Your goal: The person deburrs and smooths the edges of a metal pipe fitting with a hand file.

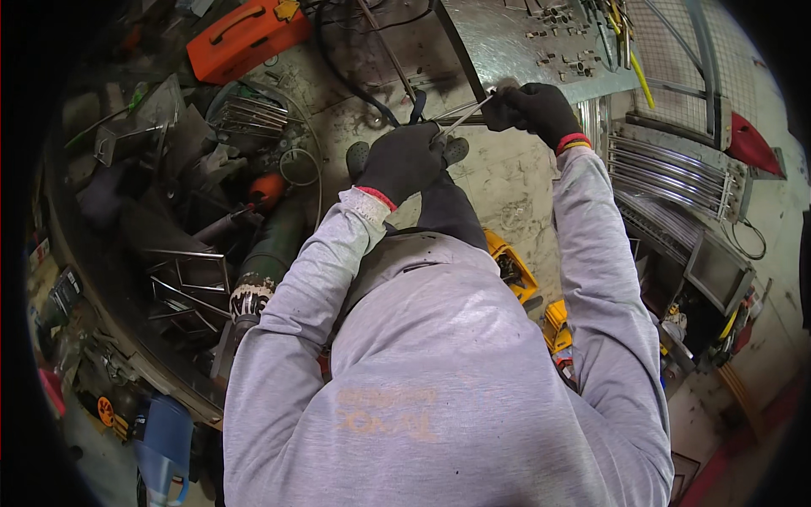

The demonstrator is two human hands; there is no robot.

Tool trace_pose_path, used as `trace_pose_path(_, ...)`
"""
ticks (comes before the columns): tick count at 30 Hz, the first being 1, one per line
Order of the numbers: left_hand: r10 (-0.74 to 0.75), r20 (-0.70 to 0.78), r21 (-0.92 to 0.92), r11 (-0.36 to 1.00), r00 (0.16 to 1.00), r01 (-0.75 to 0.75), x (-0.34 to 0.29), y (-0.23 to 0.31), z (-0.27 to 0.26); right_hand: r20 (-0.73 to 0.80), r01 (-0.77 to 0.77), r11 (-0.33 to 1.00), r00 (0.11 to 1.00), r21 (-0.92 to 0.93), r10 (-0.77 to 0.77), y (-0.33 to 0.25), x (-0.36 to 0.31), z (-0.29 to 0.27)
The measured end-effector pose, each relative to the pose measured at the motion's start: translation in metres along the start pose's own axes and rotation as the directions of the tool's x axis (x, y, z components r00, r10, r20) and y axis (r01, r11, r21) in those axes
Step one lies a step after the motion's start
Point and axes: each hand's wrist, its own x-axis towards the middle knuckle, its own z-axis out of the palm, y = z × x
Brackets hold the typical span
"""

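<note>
My left hand (404, 159), in a dark glove with a red cuff, is closed in front of my body. Thin pale metal rods (460, 117) run from its fingers toward my right hand. The right hand (541, 111), gloved alike, is closed around their far end, beside the corner of a metal-topped table (498, 51). What exactly the rods belong to is too small to tell. A black cable (340, 74) curves down close to the left hand, and its loop partly hides behind the glove.
Small metal parts (579, 63) lie on the table. An orange toolbox (245, 38) stands at the far left, above scrap metal and a green gas cylinder (279, 241). Shiny metal tubes (667, 169) are stacked at right. Yellow cases (511, 264) sit beside my legs.
</note>
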Motion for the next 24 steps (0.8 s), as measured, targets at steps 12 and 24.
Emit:
trace_pose_path(12,0.052,0.003,0.028,0.998,0.999,-0.052,0.003,-0.002,-0.004,0.211,-0.331,0.936,0.930,0.122,0.301,-0.035,-0.001,0.002)
trace_pose_path(24,0.137,0.029,0.052,0.989,0.990,-0.138,0.055,0.022,0.004,0.328,-0.100,0.976,0.944,0.194,0.032,-0.013,0.016,0.002)
